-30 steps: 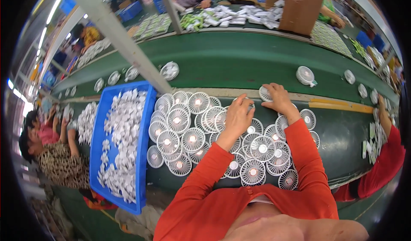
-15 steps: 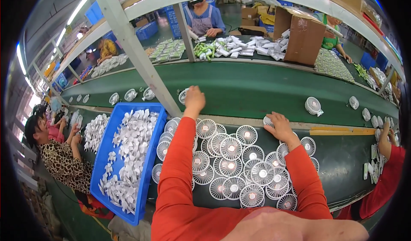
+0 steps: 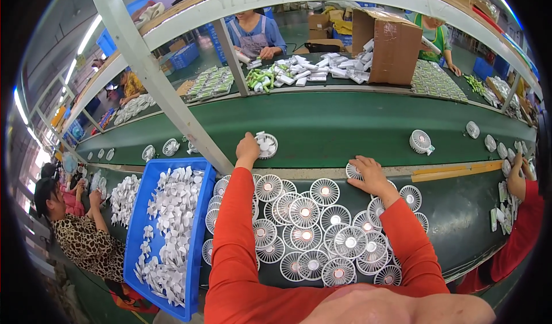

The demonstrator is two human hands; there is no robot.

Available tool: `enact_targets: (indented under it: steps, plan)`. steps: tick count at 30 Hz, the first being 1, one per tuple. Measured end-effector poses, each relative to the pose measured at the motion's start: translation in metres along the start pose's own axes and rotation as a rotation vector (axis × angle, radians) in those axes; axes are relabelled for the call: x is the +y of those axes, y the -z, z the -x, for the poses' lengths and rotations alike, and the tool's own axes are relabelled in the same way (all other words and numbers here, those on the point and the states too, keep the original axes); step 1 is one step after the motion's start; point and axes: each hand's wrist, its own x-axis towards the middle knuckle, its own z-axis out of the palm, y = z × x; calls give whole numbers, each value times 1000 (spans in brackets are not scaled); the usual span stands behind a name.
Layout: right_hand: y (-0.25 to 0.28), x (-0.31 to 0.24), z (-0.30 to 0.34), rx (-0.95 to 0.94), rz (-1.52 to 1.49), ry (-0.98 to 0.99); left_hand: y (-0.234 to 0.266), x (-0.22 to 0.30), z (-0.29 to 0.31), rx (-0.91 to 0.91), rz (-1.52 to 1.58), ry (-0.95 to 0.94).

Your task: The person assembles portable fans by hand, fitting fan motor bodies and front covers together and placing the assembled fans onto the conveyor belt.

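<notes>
Over the green belt, my left hand (image 3: pixel 248 151) is closed at the left rim of a round white fan head (image 3: pixel 267 145), whose blades face up. My right hand (image 3: pixel 371 177) grips a white fan grille (image 3: pixel 353 172) at the near edge of the belt, with its fingers over the right side. Between my forearms, many more round white grilles (image 3: pixel 325 192) lie overlapping on the dark bench, several with coppery centres. To the left, a blue tray (image 3: pixel 198 232) holds a heap of small white fan blades (image 3: pixel 172 209).
A slanting white post (image 3: pixel 167 100) rises behind the tray. Other fan heads (image 3: pixel 422 142) sit along the belt (image 3: pixel 339 123). Across it are white handle parts (image 3: pixel 322 68), a cardboard box (image 3: pixel 397 51) and co-workers. A person in red (image 3: pixel 520 232) works at right, another in leopard print (image 3: pixel 86 238) at left.
The fan head at my left hand has come round from the hand's left to its right, with its blades now showing. My right hand remains on its grille. The whole view has shifted slightly.
</notes>
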Motion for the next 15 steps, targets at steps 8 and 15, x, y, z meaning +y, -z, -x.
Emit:
enact_targets:
  steps: [8,15]
  plan:
    - [39,-54,-6,219,-337,108,31,65,101,270,925,-229]
    - [61,-153,-5,335,-272,494,32,107,196,-160,1863,-69]
